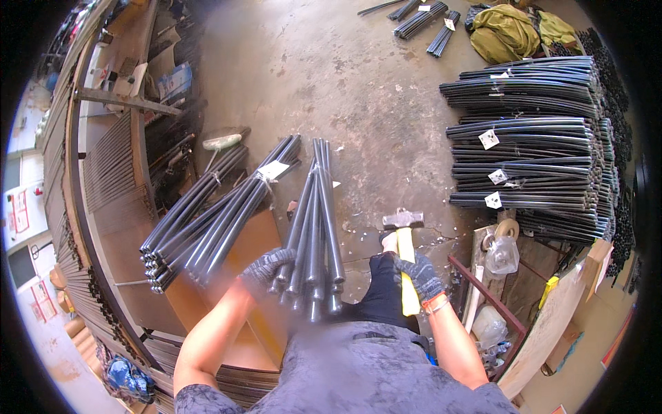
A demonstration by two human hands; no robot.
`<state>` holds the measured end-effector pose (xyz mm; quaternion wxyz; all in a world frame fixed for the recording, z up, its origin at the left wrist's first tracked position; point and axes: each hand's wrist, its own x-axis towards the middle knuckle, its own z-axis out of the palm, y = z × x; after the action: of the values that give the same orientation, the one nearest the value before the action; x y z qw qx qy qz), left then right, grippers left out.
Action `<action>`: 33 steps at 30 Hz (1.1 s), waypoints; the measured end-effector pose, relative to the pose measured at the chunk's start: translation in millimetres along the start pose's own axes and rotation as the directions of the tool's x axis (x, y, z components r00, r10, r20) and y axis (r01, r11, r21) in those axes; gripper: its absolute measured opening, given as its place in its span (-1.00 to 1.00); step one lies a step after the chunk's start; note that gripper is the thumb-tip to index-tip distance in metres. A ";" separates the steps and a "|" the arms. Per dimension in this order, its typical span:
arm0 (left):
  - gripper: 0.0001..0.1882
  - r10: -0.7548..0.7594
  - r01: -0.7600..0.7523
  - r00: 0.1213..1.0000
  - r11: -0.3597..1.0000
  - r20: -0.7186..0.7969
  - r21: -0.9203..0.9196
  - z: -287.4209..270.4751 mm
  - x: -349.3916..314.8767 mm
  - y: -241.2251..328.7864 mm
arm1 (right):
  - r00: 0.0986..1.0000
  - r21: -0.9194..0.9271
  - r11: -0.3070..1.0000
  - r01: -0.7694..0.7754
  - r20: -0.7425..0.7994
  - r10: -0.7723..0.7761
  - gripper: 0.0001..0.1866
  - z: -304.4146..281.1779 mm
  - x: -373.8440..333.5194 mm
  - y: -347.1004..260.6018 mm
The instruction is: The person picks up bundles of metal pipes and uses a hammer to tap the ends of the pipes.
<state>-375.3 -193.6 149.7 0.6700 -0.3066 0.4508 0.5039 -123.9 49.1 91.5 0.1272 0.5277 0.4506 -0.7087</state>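
My left hand (265, 269), in a grey knit glove, grips the left side of a bundle of black metal tubes (316, 221) near its lower end. The tubes fan out toward me, and their far ends are tied together. Grey-gloved too, my right hand (422, 276) is closed round the yellow handle of a hammer (408, 293). The hammer's steel head points away from me, above the floor. To the left of the held tubes lie another tied bundle (238, 203) with a white tag and a further bundle (196, 196) beside it.
Stacked tube bundles (524, 148) with white tags fill the right side. Smaller bundles (420, 21) lie on the far concrete floor (303, 76), near an olive cloth heap (507, 33). A metal rack (110, 200) runs along the left. Tape rolls (507, 230) sit by a red frame (483, 293).
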 end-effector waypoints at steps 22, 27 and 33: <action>-0.41 0.382 -0.233 0.695 0.921 0.609 -0.312 165.0 68.1 64.0 | 0.917 -0.015 0.918 0.397 -0.034 -0.397 -0.78 24.9 56.5 -108.7; -0.57 0.408 -0.231 0.740 0.901 0.535 -0.368 153.5 54.3 69.8 | 0.886 0.108 0.883 0.456 0.041 -0.462 -0.81 44.5 15.4 -123.7; -0.65 0.737 -0.866 0.474 0.488 0.482 0.107 120.6 97.9 54.3 | 0.876 -0.086 0.872 0.481 0.049 -0.479 -0.70 46.9 32.5 -112.3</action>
<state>-383.0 -33.7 111.6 0.4615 0.1668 0.4846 0.7242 -240.6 85.4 121.8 -0.0216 0.3832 0.5991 -0.7027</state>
